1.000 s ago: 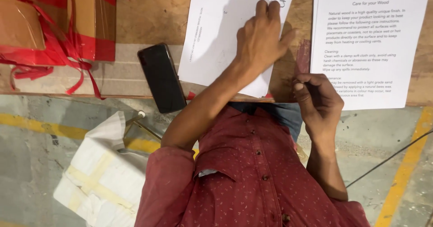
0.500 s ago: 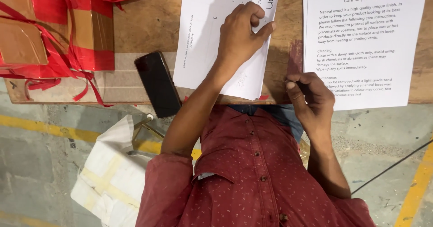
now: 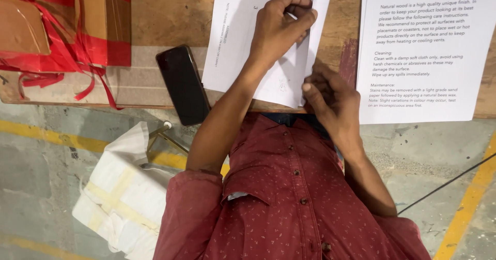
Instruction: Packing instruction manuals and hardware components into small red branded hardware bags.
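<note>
A white printed sheet [image 3: 243, 38] lies on the wooden table [image 3: 170, 17], with its near end hanging over the edge. My left hand [image 3: 279, 30] rests on it, fingers curled over its right edge near the top. At the sheet's near right corner, my right hand [image 3: 330, 100] has its fingers bent and its thumb pressed on the paper. A second white sheet [image 3: 423, 53] with printed text lies to the right of both hands, untouched.
A black phone [image 3: 182, 83] lies at the table edge left of my left arm. Cardboard boxes wrapped in red tape [image 3: 67, 27] fill the table's left. Below, a white wrapped bundle [image 3: 119, 193] sits on the concrete floor with yellow lines [image 3: 467, 208].
My left hand has gone from lying flat to curling its fingers over the sheet's right edge. My right hand has moved left onto the sheet's near corner.
</note>
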